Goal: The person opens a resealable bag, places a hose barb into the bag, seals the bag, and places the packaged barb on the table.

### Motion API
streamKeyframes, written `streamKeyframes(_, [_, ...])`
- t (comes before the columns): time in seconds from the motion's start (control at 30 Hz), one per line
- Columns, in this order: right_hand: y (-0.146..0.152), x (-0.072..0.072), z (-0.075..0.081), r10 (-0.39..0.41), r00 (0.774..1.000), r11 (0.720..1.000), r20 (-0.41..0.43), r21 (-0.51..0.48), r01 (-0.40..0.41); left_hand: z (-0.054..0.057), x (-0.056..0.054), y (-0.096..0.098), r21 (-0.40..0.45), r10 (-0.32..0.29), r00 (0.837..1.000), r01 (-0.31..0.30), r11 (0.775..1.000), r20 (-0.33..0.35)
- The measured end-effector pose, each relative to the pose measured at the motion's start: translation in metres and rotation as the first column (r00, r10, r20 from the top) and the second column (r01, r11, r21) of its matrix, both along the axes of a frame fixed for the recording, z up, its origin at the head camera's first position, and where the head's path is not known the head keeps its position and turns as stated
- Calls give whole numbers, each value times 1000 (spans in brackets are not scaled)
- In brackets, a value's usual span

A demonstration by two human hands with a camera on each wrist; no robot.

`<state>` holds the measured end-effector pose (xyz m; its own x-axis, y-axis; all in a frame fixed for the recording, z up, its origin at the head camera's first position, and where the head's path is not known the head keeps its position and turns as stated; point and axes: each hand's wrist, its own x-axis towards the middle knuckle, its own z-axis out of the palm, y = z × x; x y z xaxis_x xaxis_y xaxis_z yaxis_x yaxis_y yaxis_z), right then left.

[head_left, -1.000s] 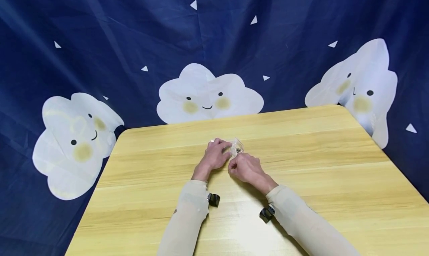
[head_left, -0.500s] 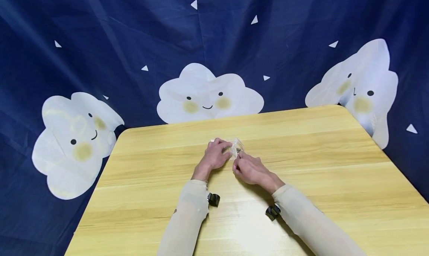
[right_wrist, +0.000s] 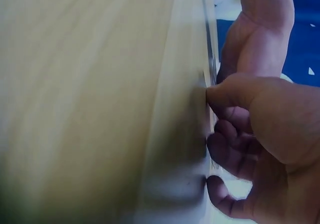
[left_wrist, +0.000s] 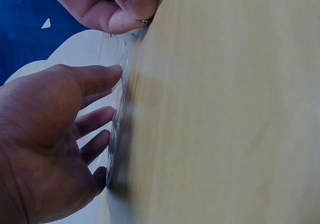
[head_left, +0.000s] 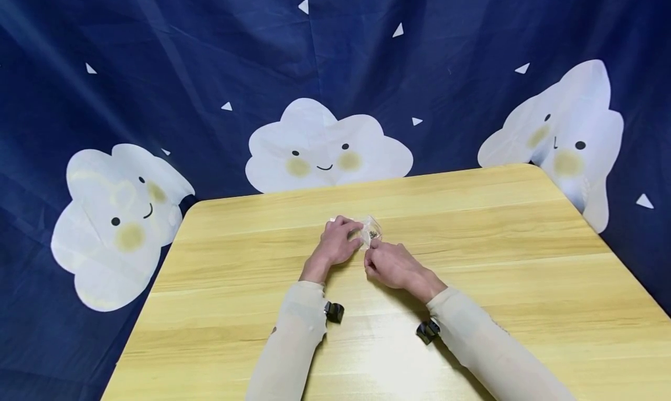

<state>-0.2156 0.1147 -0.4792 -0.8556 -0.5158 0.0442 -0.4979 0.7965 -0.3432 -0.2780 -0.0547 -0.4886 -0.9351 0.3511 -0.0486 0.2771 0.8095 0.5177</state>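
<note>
A small clear plastic bag (head_left: 370,223) lies flat on the table, with a cluster of tiny dark metal pieces (head_left: 373,235) showing at its right part. My left hand (head_left: 338,241) rests on the bag's left side, its fingertips pressing down and its fingers fairly straight. Just below the cluster is my right hand (head_left: 392,264), fingers curled low over the table. In the left wrist view, a tiny shiny metal piece (left_wrist: 144,21) shows at the tip of the right thumb and finger, which pinch it. Its exact kind is too small to tell.
The wooden table (head_left: 498,243) has a light grain and rounded far corners. A dark blue curtain (head_left: 204,45) with white clouds hangs behind its far edge. Black cameras are strapped to both sleeved wrists.
My right hand has shifted a little to the right, then stayed nearly still beside the metal pieces. My left hand has kept its place on the bag.
</note>
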Motion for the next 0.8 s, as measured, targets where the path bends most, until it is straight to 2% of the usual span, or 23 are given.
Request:
streamKeyframes(0.1, [2,0,1,29,1000,999,9,46,-30,0,0,0,-1,4,1000,-4,1000,2])
streamKeyframes(0.17, [4,0,2,31,999,999,12,39,-32,0,0,0,-1,5,1000,-5,1000,5])
streamKeyframes(0.33, [12,-6,3,21,1000,997,22,-70,-20,0,1,0,-3,4,1000,-4,1000,6])
streamKeyframes(0.5, [21,-13,5,-20,999,987,48,-159,27,1,0,0,-1,-1,1000,1,1000,-5])
streamKeyframes(0.63, [26,-18,6,-62,998,978,25,-197,66,1,0,0,6,0,1000,0,1000,5])
streamKeyframes(0.8, [29,-23,5,-84,996,967,-20,-244,76,0,0,0,5,0,1000,0,1000,12])
